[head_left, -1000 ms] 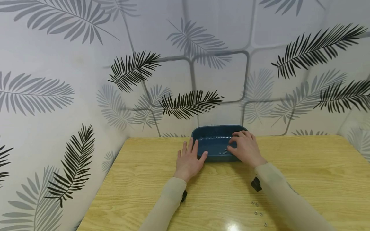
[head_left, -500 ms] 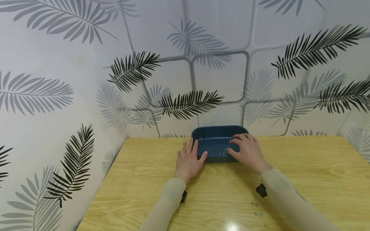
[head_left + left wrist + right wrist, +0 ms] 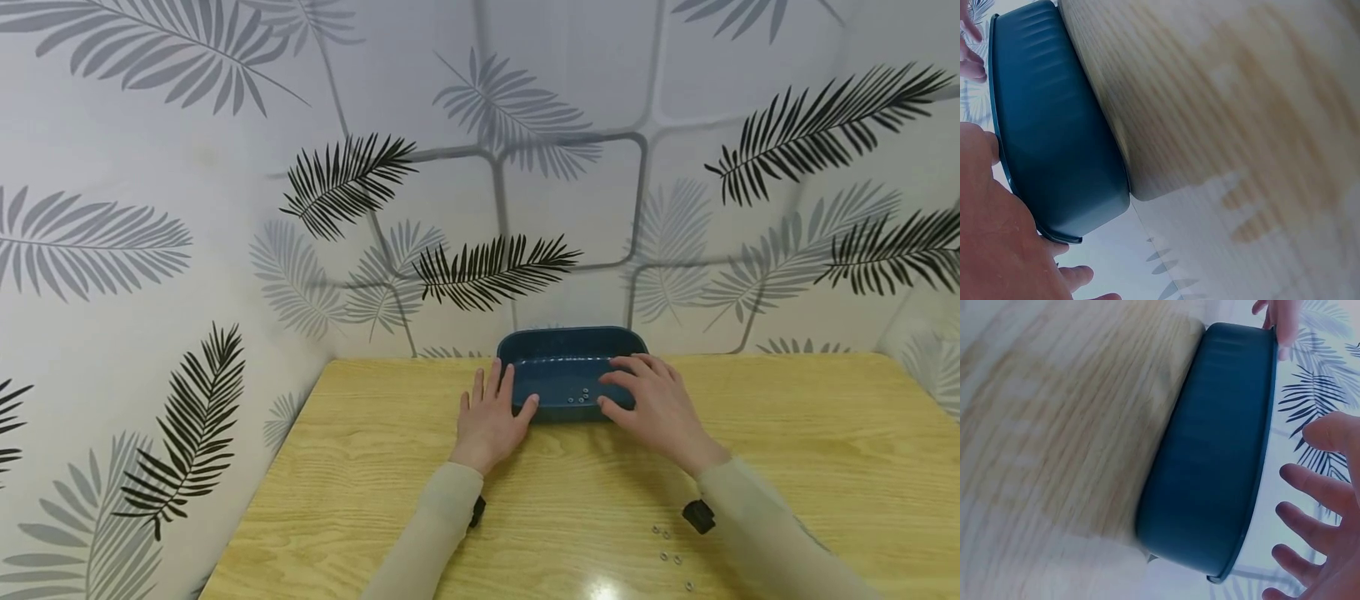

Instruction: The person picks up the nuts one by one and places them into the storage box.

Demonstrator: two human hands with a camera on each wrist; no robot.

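A dark blue rectangular tray (image 3: 558, 412) stands at the back of the table, against the wall. Inside it, near the front wall, lie several small silvery nuts (image 3: 581, 398). My left hand (image 3: 491, 423) rests on the tray's left front corner, fingers spread and straight, its thumb at the front rim. In the left wrist view the left hand (image 3: 1004, 231) lies along the rim. Over the tray's right end hovers my right hand (image 3: 660, 408), fingers loosely bent and spread. The right wrist view shows the right hand (image 3: 1329, 519) apart from the rim, nothing between its fingers.
More small nuts (image 3: 664, 556) lie scattered on the wooden table (image 3: 360, 500), near its front and beside the right forearm. A wall (image 3: 450, 200) with a leaf pattern rises directly behind the table. Each wrist carries a black camera (image 3: 699, 517).
My right hand has drawn back a little to the right and toward me, away from the nuts in the tray. The left hand and the tray stay where they were.
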